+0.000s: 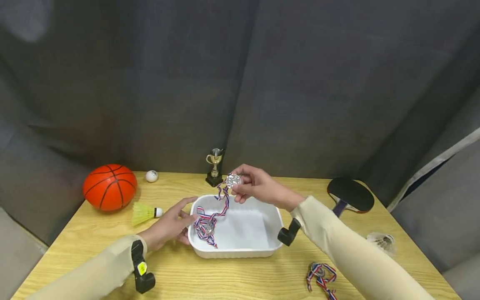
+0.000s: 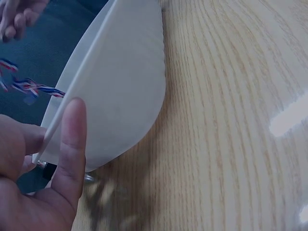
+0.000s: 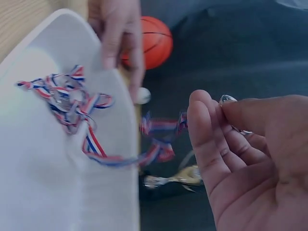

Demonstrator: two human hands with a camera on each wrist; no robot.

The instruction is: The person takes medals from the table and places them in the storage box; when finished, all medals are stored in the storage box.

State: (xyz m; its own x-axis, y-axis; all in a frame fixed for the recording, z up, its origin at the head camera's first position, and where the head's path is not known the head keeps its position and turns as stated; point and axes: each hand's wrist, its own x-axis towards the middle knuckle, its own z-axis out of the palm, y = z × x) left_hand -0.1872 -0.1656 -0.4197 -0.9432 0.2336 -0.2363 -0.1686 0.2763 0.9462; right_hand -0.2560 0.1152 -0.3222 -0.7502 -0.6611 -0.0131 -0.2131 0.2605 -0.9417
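My right hand [image 1: 247, 183] pinches a silver medal [image 1: 233, 180] above the far rim of a white tray [image 1: 258, 250]; the medal's edge [image 3: 230, 101] shows between the fingers [image 3: 207, 139]. Its red-white-blue ribbon [image 1: 224, 202] [image 3: 120, 156] hangs down into the tray, where another ribboned medal [image 1: 206, 228] [image 3: 67, 103] lies at the left end. My left hand [image 1: 170, 225] rests with straight fingers [image 2: 72, 139] against the tray's left wall [image 2: 120, 96].
On the wooden table [image 1: 90, 246]: an orange basketball [image 1: 109, 186], a white ball [image 1: 151, 176], a yellow shuttlecock [image 1: 145, 213], a small trophy [image 1: 215, 167], a paddle [image 1: 350, 195], a white shuttlecock [image 1: 381, 241], and a third ribboned medal [image 1: 320, 276]. Dark curtain behind.
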